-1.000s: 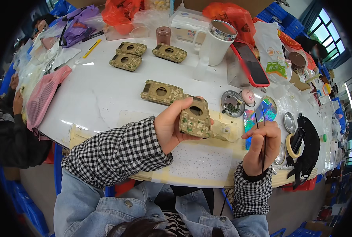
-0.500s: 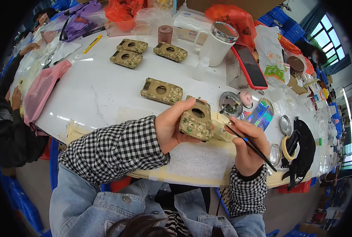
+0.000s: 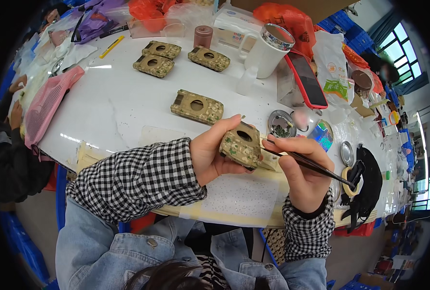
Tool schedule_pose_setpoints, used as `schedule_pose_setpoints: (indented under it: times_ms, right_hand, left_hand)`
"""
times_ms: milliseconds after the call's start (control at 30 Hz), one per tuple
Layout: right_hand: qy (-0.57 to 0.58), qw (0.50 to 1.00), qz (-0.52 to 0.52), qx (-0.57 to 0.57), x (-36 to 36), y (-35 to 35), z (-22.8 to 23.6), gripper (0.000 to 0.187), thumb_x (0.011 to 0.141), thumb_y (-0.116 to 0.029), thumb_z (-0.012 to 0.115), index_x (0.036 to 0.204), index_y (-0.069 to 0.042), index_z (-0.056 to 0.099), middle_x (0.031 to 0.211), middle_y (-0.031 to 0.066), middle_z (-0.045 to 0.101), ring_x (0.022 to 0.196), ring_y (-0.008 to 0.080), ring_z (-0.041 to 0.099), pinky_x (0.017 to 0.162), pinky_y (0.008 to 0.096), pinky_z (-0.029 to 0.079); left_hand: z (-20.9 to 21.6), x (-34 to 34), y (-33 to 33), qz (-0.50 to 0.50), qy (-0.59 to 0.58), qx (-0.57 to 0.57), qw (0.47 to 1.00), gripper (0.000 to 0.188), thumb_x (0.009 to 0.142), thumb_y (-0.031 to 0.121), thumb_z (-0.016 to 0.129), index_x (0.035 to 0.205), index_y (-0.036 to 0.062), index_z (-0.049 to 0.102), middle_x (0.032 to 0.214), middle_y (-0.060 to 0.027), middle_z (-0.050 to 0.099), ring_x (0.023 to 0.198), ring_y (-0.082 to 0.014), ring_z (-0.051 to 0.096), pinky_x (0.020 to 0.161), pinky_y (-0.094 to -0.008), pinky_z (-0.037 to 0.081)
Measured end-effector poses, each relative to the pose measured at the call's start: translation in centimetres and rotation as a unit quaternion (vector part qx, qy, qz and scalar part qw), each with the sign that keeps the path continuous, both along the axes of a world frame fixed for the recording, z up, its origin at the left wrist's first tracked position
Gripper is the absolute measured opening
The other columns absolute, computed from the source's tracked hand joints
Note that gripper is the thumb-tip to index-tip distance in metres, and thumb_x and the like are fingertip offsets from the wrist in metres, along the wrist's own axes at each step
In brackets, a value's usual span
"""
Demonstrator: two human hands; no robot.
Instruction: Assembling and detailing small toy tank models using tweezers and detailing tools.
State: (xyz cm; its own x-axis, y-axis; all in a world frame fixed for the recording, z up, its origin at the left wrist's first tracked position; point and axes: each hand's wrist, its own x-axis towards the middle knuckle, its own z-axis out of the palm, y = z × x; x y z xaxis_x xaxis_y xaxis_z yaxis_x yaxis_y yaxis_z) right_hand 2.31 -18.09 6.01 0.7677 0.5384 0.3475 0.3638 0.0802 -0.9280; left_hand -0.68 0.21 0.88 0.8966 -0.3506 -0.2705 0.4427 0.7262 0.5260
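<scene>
Since a second ago, slender black tweezers (image 3: 316,166) in the right hand (image 3: 304,176) have swung from nearly upright to a low slant, their tips now close to the green-and-tan camouflage tank-shaped hull (image 3: 236,151) in the left hand (image 3: 212,154). Glossy white, the counter (image 3: 113,104) has pale tape along its near edge and a white sheet (image 3: 239,199) speckled with tiny dots below the hands. Beyond stand a tall white mug (image 3: 263,60) and a red-cased phone (image 3: 306,79); a pink mesh bag (image 3: 53,108) lies to the left. Around it are a dark-framed window (image 3: 403,50), grey floor (image 3: 38,217) and blue plastic crates (image 3: 24,244). Tilted above the counter, the hull sits within the left grip, thumb against its upper left side and fingers beneath, its round opening uncovered. A matching camouflage hull (image 3: 197,105) rests just beyond. Pinched around the tweezers, the right grip is just right of the held hull; whether the tips touch it, I cannot tell.
</scene>
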Motion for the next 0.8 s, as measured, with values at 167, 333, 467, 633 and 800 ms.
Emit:
schedule_pose_setpoints:
  times_ms: [167,333,467,633,800]
  right_hand:
    - [-0.037,0.999,0.011,0.0,0.3,-0.8,-0.6,0.02,0.082,-0.005,0.063,0.1,0.004,0.061,0.094,0.014,0.066,0.089,0.0195,0.061,0.082,0.0297,0.046]
    - [-0.073,0.997,0.009,-0.017,0.3,-0.8,-1.0,0.02,0.082,-0.007,0.064,0.098,0.003,0.062,0.092,0.012,0.067,0.086,0.0191,0.061,0.079,0.029,0.047]
    - [-0.084,0.996,0.001,-0.028,0.3,-0.8,-1.1,0.02,0.081,-0.009,0.066,0.098,0.002,0.063,0.093,0.0112,0.067,0.083,0.0191,0.061,0.076,0.0291,0.047]
    - [-0.109,0.993,-0.004,-0.045,0.5,-0.8,-1.1,0.021,0.081,-0.01,0.066,0.097,0.002,0.063,0.092,0.0107,0.067,0.081,0.019,0.061,0.075,0.029,0.047]
    - [-0.13,0.989,0.002,-0.063,0.5,-0.8,-0.9,0.02,0.08,-0.009,0.066,0.097,0.002,0.063,0.093,0.0112,0.067,0.081,0.0198,0.062,0.075,0.0289,0.047]
  left_hand:
    - [0.0,0.2,0.0,-0.022,-0.011,0.037,0.999,0.049,0.092,0.044,0.038,0.119,0.0053,0.05,0.107,-0.0092,0.061,0.093,-0.0176,0.062,0.071,-0.0312,0.055]
    - [0.5,0.0,-0.2,-0.01,0.003,0.054,0.999,0.047,0.092,0.046,0.039,0.117,0.0084,0.052,0.103,-0.0064,0.062,0.091,-0.0144,0.062,0.073,-0.0287,0.053]
    - [0.5,0.0,-0.1,-0.014,0.001,0.051,0.999,0.047,0.091,0.047,0.04,0.116,0.0094,0.053,0.1,-0.0047,0.063,0.086,-0.0125,0.062,0.068,-0.0269,0.052]
    - [0.8,-0.1,-0.4,0.0,0.02,0.058,0.998,0.046,0.091,0.046,0.041,0.115,0.01,0.054,0.098,-0.0038,0.063,0.081,-0.0116,0.062,0.062,-0.0254,0.051]
    - [0.9,-0.1,-0.4,0.005,0.018,0.057,0.998,0.045,0.091,0.047,0.041,0.114,0.0102,0.054,0.095,-0.0031,0.063,0.079,-0.011,0.062,0.06,-0.0248,0.051]
